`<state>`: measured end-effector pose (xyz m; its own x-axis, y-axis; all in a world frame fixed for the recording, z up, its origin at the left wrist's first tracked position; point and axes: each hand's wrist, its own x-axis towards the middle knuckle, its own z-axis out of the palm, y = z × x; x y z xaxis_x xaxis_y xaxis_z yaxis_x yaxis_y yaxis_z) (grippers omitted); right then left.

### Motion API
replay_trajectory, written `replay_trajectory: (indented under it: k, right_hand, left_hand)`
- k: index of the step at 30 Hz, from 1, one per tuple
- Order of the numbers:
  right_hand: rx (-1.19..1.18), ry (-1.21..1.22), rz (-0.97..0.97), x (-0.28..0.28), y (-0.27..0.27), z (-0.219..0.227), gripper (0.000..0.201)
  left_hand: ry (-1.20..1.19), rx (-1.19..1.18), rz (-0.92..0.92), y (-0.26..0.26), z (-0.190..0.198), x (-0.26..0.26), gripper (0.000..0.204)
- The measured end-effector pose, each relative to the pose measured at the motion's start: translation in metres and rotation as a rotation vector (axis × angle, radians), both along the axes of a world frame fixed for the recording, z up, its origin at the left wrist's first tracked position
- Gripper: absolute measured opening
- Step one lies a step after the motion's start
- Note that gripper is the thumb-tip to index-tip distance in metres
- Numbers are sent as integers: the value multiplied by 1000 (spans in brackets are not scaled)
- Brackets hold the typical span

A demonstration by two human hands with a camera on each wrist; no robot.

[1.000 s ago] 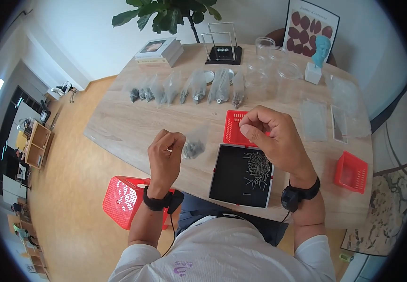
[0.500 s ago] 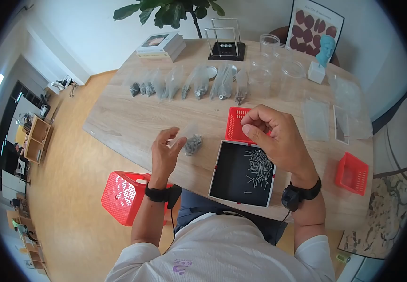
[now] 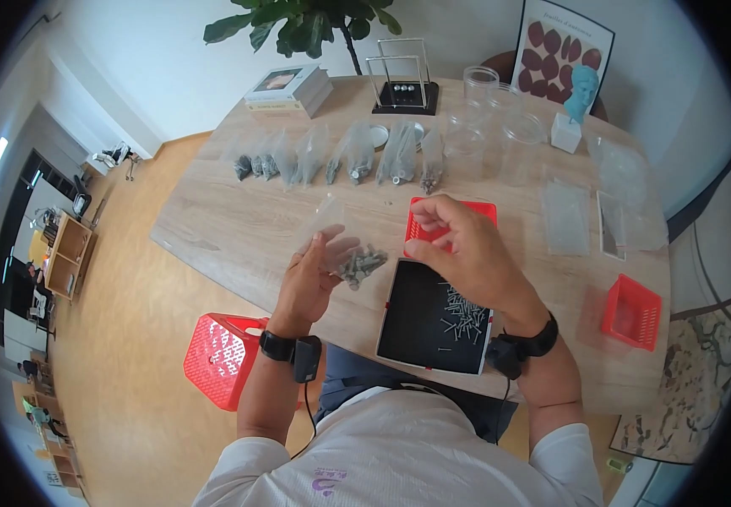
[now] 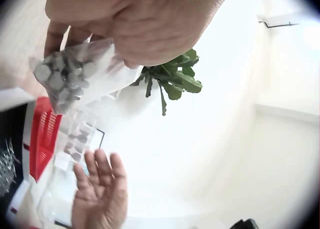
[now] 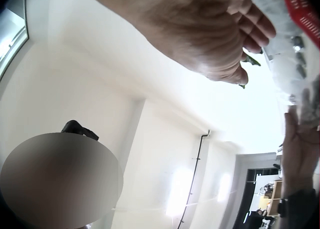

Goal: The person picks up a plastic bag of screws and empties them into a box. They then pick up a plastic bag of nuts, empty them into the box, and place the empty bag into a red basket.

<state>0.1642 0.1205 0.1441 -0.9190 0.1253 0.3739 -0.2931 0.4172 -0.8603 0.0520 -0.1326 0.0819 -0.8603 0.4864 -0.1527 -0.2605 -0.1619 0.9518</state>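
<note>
My left hand (image 3: 302,283) holds a clear plastic bag (image 4: 102,71) above the table, its thumb across the front and the fingers behind. Stubby grey metal pieces (image 3: 363,264), several with round flat ends, fill the bag's lower corner. To the right, my right hand (image 3: 467,253) hovers over the far part of a black-lined tray (image 3: 407,317). Its fingers are relaxed and extended with nothing in them, and the palm faces the bag in the left wrist view. Loose silver screws (image 3: 464,314) lie heaped on the tray's right side, partly hidden below the right hand.
Behind the tray stands a red basket (image 3: 479,208), and another red basket (image 3: 631,311) is at the right edge. A row of filled clear bags (image 3: 310,156) crosses the back, beside clear jars (image 3: 521,144). Flat empty bags (image 3: 566,220) lie at right.
The left hand pinched the bag, then its fingers spread beside it; now thumb and fingers hold the bag, turned and slightly further right. The right hand has moved a little left, its fingers straighter.
</note>
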Motion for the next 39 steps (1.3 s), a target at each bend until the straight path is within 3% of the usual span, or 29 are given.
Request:
replay_trajectory:
  k: [2,5,7,11,15,17,20,24,26,29,31,39]
  right_hand:
    - [21,53,-21,-11,-5,-23,37]
    - [22,88,45,-20,-12,-41,44]
    - [-331,-297,232,-21,-16,-38,48]
    - [-327,-309,180,-23,-14,-37,48]
    - [-322,-366,126,-22,-16,-30,41]
    - [-335,-355,124,-21,-15,-30,41]
    - [-376,-337,106,-23,-12,-35,43]
    - [-482,-287,313,-24,-9,-41,45]
    - [-516,-260,376,-24,-10,-41,44]
    - [-474,-314,351,-19,-9,-28,37]
    - [-412,-433,203,-15,-12,-19,35]
    - [-403,-313,208,-16,-13,-23,29]
  left_hand:
    - [-125,185,-79,5,8,5,54]
    - [-199,261,-150,14,10,9,63]
    - [-247,274,-170,20,13,15,62]
    - [-390,311,-223,22,7,19,54]
    - [-300,298,-307,31,10,31,49]
    - [-209,393,-167,38,16,37,45]
    - [-92,386,-112,36,19,35,42]
    - [-123,380,-84,31,14,31,35]
    - [-260,398,-62,28,6,28,29]
    - [-326,432,-124,28,4,33,35]
    - [-335,441,-152,28,2,37,36]
    - [-142,413,-175,31,12,43,43]
